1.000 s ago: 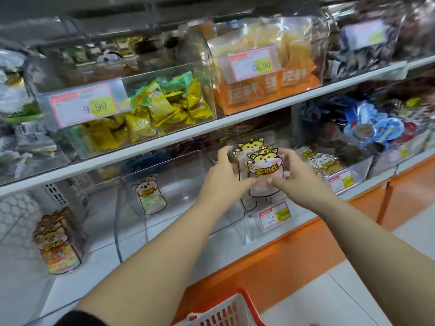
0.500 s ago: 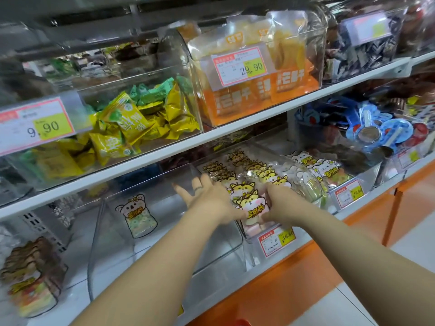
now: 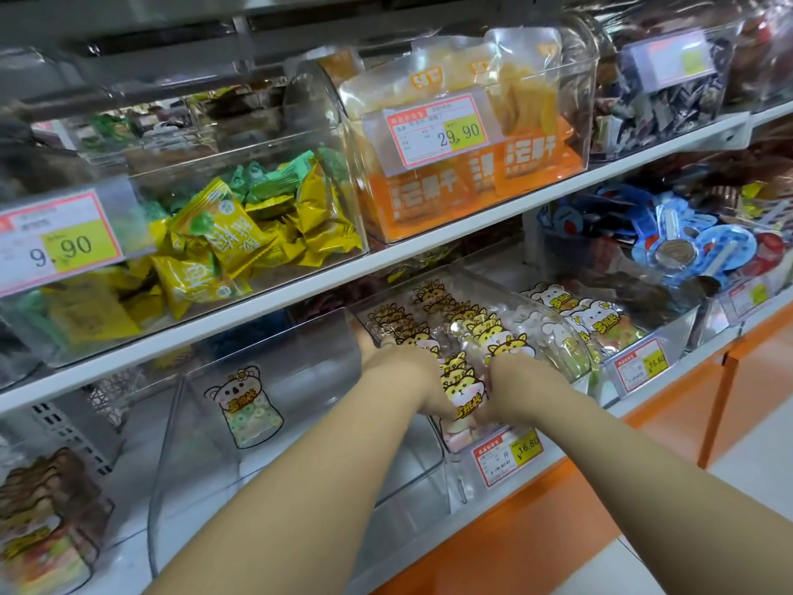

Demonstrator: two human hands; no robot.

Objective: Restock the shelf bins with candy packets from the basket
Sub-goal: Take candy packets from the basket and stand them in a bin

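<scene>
1. Nearest us, the basket is out of frame, so we cannot tell how many packets remain to shelve.
2. Our left hand [image 3: 401, 371] presses fairly straight fingers against the left side of the candy packets [image 3: 465, 395], which stand in the middle bin [image 3: 461, 478] on the lower shelf. Our right hand [image 3: 517, 380] flanks the other side with its fingers buried among packets, so we cannot tell whether it grips or only pushes.
3. We judge this bin nearly full, its rows being squared up.
4. Just left, the neighbouring bin [image 3: 206, 487] holds one koala packet [image 3: 249, 407], so restocking looks unfinished.
5. Farther back, the rows' rear ends blur behind glare.
</scene>
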